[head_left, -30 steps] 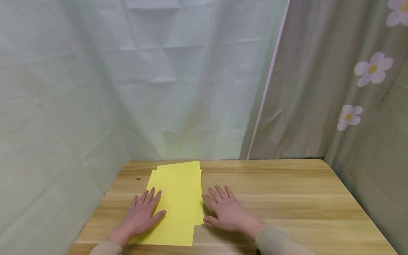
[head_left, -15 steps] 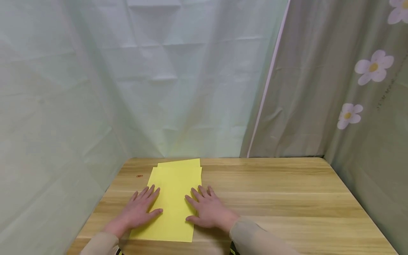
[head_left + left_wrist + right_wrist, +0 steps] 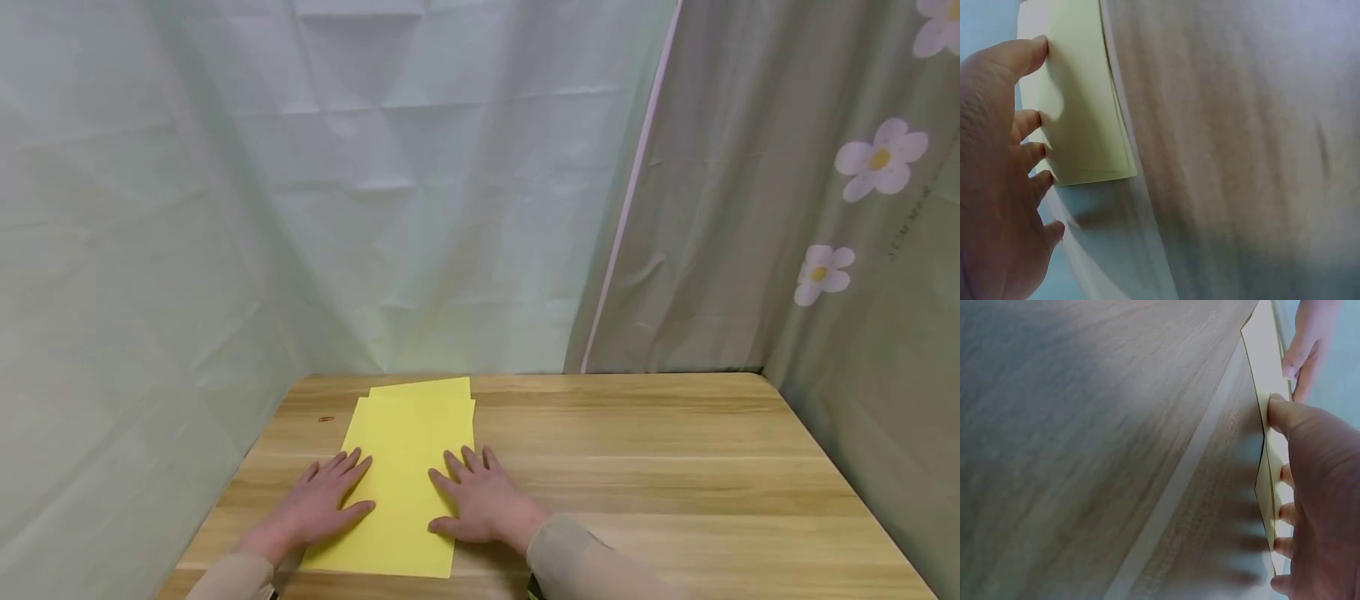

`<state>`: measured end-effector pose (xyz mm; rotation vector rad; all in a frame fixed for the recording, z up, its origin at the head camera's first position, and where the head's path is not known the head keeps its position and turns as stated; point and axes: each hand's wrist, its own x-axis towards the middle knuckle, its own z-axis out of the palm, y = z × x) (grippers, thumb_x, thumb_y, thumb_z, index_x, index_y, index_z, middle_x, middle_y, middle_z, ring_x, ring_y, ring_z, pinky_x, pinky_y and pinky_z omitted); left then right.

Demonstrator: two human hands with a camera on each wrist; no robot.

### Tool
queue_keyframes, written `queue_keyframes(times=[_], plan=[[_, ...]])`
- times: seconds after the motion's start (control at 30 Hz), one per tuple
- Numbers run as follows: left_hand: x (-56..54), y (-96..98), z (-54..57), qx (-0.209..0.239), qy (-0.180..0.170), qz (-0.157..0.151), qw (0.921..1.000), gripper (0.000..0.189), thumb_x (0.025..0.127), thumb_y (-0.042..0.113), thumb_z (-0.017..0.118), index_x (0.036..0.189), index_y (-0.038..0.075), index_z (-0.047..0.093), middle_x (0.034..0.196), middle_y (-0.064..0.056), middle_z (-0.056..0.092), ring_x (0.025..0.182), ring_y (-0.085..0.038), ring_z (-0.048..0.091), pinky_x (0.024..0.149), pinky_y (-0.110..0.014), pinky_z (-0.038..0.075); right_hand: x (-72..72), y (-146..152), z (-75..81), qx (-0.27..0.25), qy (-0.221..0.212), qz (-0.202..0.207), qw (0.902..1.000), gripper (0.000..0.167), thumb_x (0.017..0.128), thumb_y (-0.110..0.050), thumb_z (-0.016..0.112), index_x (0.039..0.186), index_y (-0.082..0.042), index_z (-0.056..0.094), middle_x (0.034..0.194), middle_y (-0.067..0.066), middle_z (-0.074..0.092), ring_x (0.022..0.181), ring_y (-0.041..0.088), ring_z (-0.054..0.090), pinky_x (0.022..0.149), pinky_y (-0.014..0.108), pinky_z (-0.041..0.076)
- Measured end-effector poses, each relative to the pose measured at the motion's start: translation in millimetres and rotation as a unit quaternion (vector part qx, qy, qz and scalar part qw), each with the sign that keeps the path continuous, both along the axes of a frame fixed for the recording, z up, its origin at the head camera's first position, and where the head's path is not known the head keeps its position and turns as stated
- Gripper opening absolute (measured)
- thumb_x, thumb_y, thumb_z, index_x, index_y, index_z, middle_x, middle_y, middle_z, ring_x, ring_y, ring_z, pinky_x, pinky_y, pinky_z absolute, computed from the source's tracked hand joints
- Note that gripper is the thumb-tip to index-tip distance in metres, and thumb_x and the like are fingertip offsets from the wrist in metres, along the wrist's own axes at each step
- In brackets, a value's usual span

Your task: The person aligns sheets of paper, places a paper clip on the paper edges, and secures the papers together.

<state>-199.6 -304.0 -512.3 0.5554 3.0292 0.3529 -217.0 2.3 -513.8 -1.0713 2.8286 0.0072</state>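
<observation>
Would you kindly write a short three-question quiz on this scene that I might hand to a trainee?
1. True or false: in the head view, the paper clip lies on the table, to the left of the yellow paper.
2. Multiple choice: which edge of the yellow paper is the right hand over in the head view? A. Far; B. Left; C. Right.
3. Short answer: which hand is nearer the paper clip?

Key: 1. True. 2. C. 3. The left hand.
</observation>
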Motion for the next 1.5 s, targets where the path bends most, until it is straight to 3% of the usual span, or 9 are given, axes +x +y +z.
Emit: queue_keyframes(times=[0.23,0.57,0.77,1.0,1.2,1.5], plan=[[1.0,-0.9,-1.5,-0.001,0.0,0.003,1.0,0.079,0.098,0.063,0.055,0.153,0.007,0.047,0.16,-0.019,0.038,0.145,-0.045,0.033,0.113,-0.073,0.019,1.2,-0.9,-2.0,0.008,0.007,-0.003,0.9999,0.08,0.096,-0.078,0.032,0.163,-0.035,0.025,0.169,0.003,0.021,0.154,0.034,0.02,0.122,0.056,0.016],[-0.6,2.4,6.7,0.001,-0.014,0.003,0.9999,0.078,0.099,0.062,0.055,0.153,0.006,0.046,0.16,-0.02,0.036,0.146,-0.046,0.032,0.113,-0.073,0.016,0.1,1.6,1.2,0.006,0.003,-0.001,1.0,0.079,0.097,-0.078,0.03,0.163,-0.036,0.024,0.169,0.003,0.021,0.154,0.032,0.019,0.123,0.055,0.015],[-2.5,0.1,-1.4,0.022,0.003,0.0,0.9998,0.076,0.099,0.058,0.057,0.152,0.004,0.047,0.158,-0.024,0.037,0.144,-0.049,0.032,0.111,-0.075,0.017,-1.0,2.4,1.0,0.007,0.0,0.0,1.0,0.079,0.097,-0.078,0.031,0.163,-0.036,0.023,0.169,0.002,0.02,0.154,0.031,0.018,0.123,0.054,0.015],[1.0,0.5,0.2,0.02,-0.027,0.001,0.9994,0.078,0.101,0.058,0.053,0.156,0.004,0.04,0.162,-0.023,0.031,0.147,-0.049,0.026,0.112,-0.075,0.013,0.0,1.4,-1.2,0.009,0.002,0.001,1.0,0.08,0.096,-0.079,0.03,0.163,-0.036,0.022,0.169,0.003,0.02,0.154,0.031,0.017,0.123,0.054,0.015],[-3.6,4.7,-6.3,0.035,0.005,-0.019,0.9992,0.075,0.1,0.053,0.058,0.153,0.002,0.043,0.158,-0.027,0.035,0.143,-0.053,0.03,0.109,-0.077,0.016,-1.1,7.4,0.4,0.014,0.002,-0.004,0.9999,0.08,0.096,-0.079,0.03,0.163,-0.036,0.022,0.169,0.002,0.019,0.154,0.032,0.017,0.123,0.055,0.014],[1.4,12.2,-7.2,0.022,-0.005,-0.012,0.9997,0.078,0.1,0.061,0.053,0.155,0.006,0.043,0.162,-0.021,0.033,0.147,-0.046,0.029,0.113,-0.074,0.016,5.7,18.3,0.1,-0.004,-0.004,0.0,1.0,0.08,0.096,-0.08,0.031,0.163,-0.036,0.025,0.169,0.002,0.021,0.154,0.033,0.018,0.122,0.056,0.016]])
